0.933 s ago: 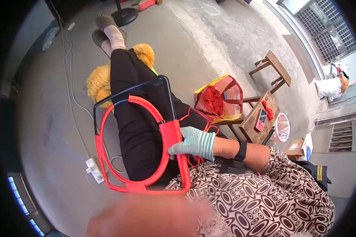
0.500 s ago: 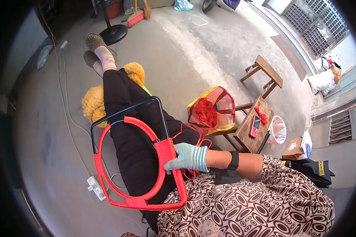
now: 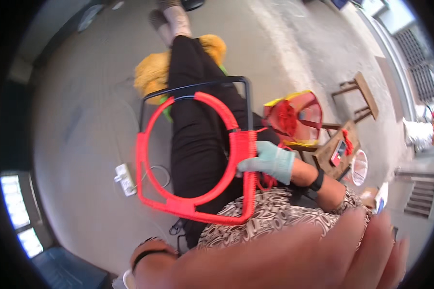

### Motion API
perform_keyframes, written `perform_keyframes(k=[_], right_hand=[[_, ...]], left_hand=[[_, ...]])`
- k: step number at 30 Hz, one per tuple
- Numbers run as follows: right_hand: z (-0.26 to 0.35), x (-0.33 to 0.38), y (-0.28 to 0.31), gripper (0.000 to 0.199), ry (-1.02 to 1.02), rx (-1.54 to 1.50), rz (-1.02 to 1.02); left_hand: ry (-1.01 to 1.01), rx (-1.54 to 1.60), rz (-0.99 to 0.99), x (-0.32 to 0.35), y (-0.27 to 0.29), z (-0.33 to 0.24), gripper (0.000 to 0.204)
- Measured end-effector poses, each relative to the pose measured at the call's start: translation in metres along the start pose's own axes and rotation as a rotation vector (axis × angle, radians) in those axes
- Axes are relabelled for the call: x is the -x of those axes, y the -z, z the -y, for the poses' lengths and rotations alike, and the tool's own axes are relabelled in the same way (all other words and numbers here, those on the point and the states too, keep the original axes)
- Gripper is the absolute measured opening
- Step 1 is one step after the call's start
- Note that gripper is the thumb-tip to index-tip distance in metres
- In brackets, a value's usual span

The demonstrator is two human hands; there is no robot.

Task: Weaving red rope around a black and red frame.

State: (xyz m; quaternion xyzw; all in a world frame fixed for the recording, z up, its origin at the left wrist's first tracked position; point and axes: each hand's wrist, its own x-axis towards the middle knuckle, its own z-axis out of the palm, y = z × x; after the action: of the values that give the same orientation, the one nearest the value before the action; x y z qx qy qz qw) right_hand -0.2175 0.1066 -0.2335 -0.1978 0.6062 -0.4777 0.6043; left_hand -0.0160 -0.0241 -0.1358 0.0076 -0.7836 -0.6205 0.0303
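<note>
A black metal frame [image 3: 250,103] with a ring inside it lies tilted above my lap, much of it wrapped in red cord [image 3: 242,149]. My right hand [image 3: 272,163], in a pale green glove, grips the wrapped right side, with the thumb over the front. Loose red cord [image 3: 266,182] hangs by that hand. Bare and blurred, my left hand [image 3: 284,255] reaches across the bottom of the view close to the camera. Its fingers stretch to the right, somewhat apart, holding nothing visible.
A yellow-edged bag [image 3: 309,142] with red cord inside stands to the right. Beside it, a small wooden bench [image 3: 325,156] carries a phone [image 3: 339,153]; another wooden stool [image 3: 364,94] is farther off. A white power strip [image 3: 125,179] lies on the left floor. Yellow plush [image 3: 152,72] sits under my legs.
My left hand has come into view from the lower left, across the bottom. The view has shifted, so the frame appears farther right and higher; my right hand still grips it.
</note>
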Motion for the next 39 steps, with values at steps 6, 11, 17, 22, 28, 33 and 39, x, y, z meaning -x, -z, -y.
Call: perform_keyframes(k=[6,11,17,22,28,33,39], right_hand=[[0.007,0.002,-0.003,0.020,-0.045,-0.025,-0.016],[0.007,0.004,-0.003,0.020,0.045,0.057,0.002],[0.009,0.004,-0.006,0.023,-0.021,0.023,-0.033],[0.008,0.002,-0.001,0.022,0.005,0.054,0.012],[0.004,0.001,0.001,0.021,0.002,0.074,0.007],[0.009,0.002,0.000,0.021,-0.007,0.032,-0.005],[0.004,0.003,0.001,0.023,-0.078,0.048,-0.008]], left_hand=[[-0.021,-0.004,-0.063,0.010,-0.002,0.002,0.043],[-0.031,-0.025,-0.089,0.016,-0.002,0.007,0.042],[-0.045,-0.037,-0.117,0.018,0.000,0.012,0.041],[-0.020,-0.044,-0.108,0.018,0.004,0.014,0.040],[-0.009,-0.051,-0.109,0.019,0.005,0.013,0.040],[-0.011,-0.058,-0.114,0.014,0.006,0.014,0.039],[-0.023,-0.062,-0.116,0.019,0.007,0.020,0.038]])
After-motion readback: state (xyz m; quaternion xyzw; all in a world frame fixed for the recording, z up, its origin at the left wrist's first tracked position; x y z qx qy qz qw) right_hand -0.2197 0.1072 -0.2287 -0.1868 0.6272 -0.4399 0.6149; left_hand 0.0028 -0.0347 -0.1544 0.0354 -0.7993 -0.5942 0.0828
